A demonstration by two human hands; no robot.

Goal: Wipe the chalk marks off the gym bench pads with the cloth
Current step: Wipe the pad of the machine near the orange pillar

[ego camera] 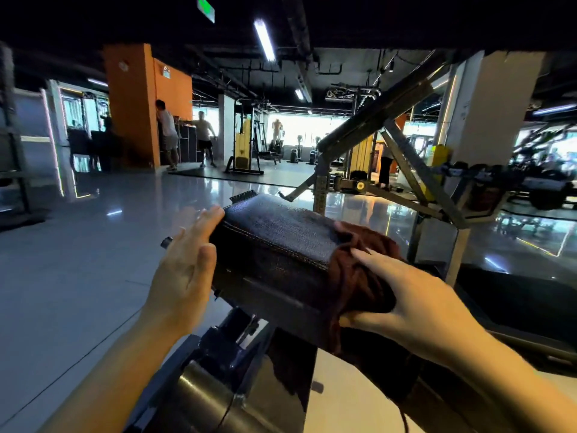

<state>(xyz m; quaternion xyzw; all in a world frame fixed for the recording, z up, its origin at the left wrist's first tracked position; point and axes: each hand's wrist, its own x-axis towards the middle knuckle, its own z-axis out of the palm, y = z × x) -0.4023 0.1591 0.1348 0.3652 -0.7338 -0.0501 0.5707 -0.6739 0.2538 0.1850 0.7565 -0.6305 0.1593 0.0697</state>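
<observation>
Bench pad [274,242] — dark, grained leather-look cover with a line of pale stitching along its near edge — sits centre frame on a metal machine frame [218,370]. No chalk marks can be made out on the visible top surface.

Left hand [184,264]: fingers straight and together, palm flat against the pad's left end, thumb apart; nothing held.

Right hand [415,295]: fingers and thumb curled round a bunched reddish-brown cloth [359,276], clamped on it. Cloth lies over the pad's right end, draped across the top edge and hanging down the near side; it touches the pad.

Containers: none identifiable in view.

Writing: a green illuminated ceiling sign [206,7] at top, characters too blurred to read. A small plate on the orange pillar [134,104] — illegible.

Background: glossy grey floor [78,260], an angled steel beam [374,120] of a machine to the right, two people standing near the pillar, a fluorescent tube [264,39] overhead.
</observation>
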